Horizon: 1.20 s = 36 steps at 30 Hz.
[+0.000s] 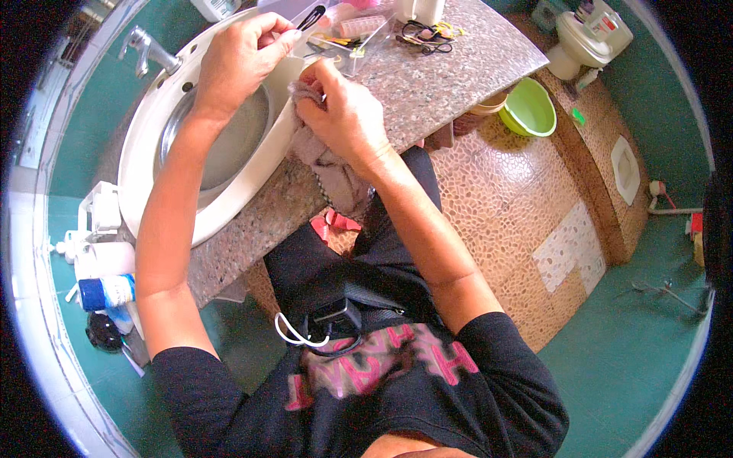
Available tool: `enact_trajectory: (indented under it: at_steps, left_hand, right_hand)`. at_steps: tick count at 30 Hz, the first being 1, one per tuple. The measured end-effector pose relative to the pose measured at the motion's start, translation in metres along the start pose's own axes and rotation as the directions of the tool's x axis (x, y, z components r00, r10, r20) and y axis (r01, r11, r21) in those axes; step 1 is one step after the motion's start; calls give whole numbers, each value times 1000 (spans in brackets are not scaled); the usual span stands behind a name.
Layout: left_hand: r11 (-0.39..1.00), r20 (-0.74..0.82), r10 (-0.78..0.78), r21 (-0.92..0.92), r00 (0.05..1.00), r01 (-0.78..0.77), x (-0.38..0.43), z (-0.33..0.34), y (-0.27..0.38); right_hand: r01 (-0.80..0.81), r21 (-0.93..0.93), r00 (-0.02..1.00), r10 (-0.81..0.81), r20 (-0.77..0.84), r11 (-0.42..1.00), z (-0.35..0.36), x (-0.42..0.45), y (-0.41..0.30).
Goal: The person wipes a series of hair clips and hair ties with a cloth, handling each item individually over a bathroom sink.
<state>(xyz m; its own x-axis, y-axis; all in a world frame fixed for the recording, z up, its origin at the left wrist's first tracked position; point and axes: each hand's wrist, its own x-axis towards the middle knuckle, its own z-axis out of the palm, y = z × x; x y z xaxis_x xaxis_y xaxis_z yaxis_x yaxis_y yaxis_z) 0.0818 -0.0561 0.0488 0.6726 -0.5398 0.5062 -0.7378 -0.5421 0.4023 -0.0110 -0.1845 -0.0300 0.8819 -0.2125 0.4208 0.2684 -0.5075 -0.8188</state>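
Observation:
My left hand (pixel 243 60) pinches a black hair clip (pixel 311 18) between thumb and fingers, above the rim of the white washbasin (pixel 129 154). My right hand (pixel 346 109) is closed on a greyish cloth (pixel 338 166) that hangs down over the counter's front edge. Just beyond both hands sits a clear plastic organizer tray (pixel 378 48). Inside it are a pink hair roller (pixel 362 26) and several small yellow and black items. Inside the washbasin rests a round metal basin (pixel 237 149), partly hidden by my left forearm.
Hair ties (pixel 426 37) lie on the granite counter (pixel 487 43) near a white container (pixel 421 10). A chrome tap (pixel 150 50) stands at the basin's back. Toiletries (pixel 106 292) crowd the left end. A green tub (pixel 528 107) is on the pebble-patterned floor (pixel 492 212), a toilet (pixel 581 43) behind it.

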Motion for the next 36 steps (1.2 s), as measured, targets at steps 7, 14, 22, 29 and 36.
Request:
enact_trajectory:
  at_steps: [7, 14, 22, 29, 36]
  left_hand:
    - [841, 91, 236, 479, 967, -250, 46, 28, 24]
    - [835, 417, 350, 268, 839, -481, 91, 107, 71]
    - [835, 542, 271, 279, 795, -475, 103, 139, 65]
    - [994, 448, 86, -105, 890, -43, 77, 85, 61]
    - [846, 512, -31, -444, 859, 295, 48, 48, 45]
  right_hand:
    - [26, -3, 999, -26, 25, 1000, 3, -2, 7]
    - [20, -35, 999, -19, 27, 999, 1, 0, 8]
    - [29, -108, 992, -16, 125, 994, 6, 1, 12]
    - [59, 13, 995, -60, 76, 998, -1, -1, 10]
    - [23, -34, 994, -19, 106, 999, -9, -1, 0]
